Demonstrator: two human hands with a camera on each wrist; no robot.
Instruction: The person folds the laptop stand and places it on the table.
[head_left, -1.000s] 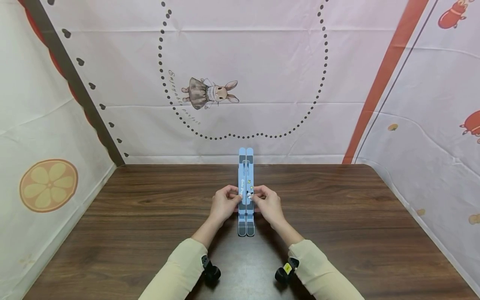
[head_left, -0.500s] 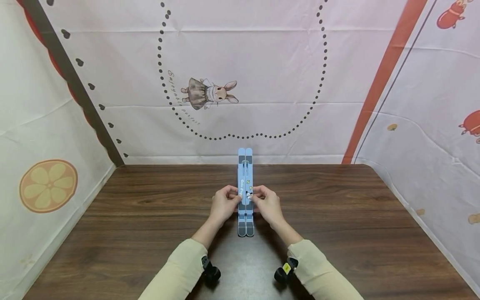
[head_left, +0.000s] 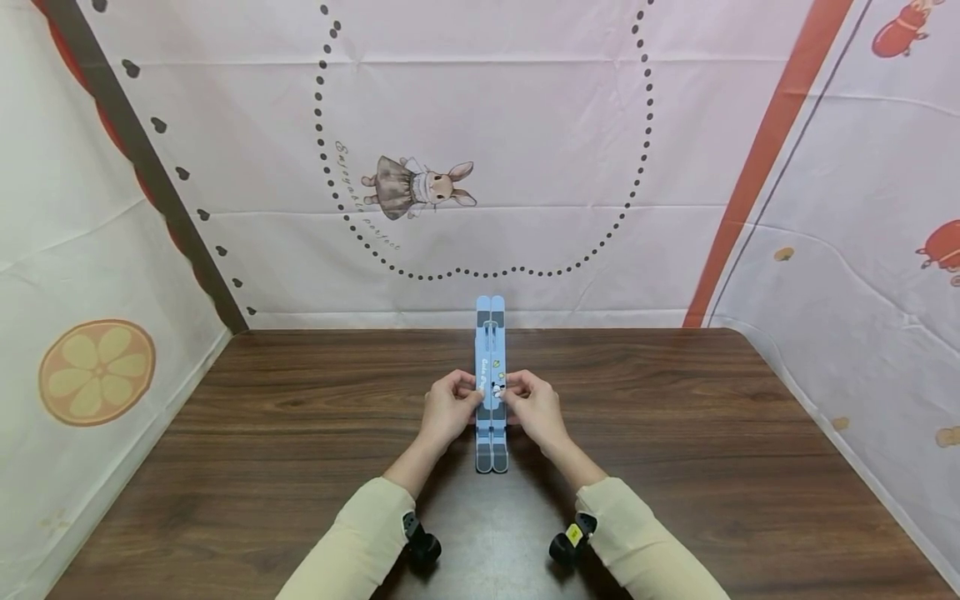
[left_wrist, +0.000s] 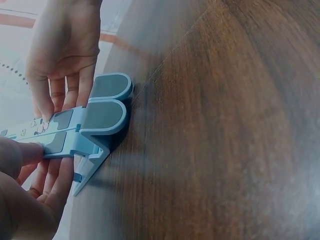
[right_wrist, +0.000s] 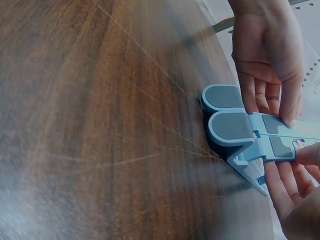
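Note:
A light blue foldable laptop stand (head_left: pixel 491 346) with grey pads stands at the middle of the table, its two long bars side by side. My left hand (head_left: pixel 447 408) grips the left bar, thumb on top and fingers beneath. On the other side, my right hand (head_left: pixel 537 410) holds the right bar in the same way. In the left wrist view, the stand's rounded grey-padded ends (left_wrist: pixel 104 116) and a sloping leg (left_wrist: pixel 91 167) meet the wood. Cartoon print shows on the upper face, partly covered by the right thumb in the right wrist view.
The dark wood table (head_left: pixel 300 433) spreads out on both sides of the stand. Printed cloth (head_left: pixel 540 150) hangs behind its far edge and along the left and right. A black camera (head_left: pixel 423 548) is strapped at each wrist.

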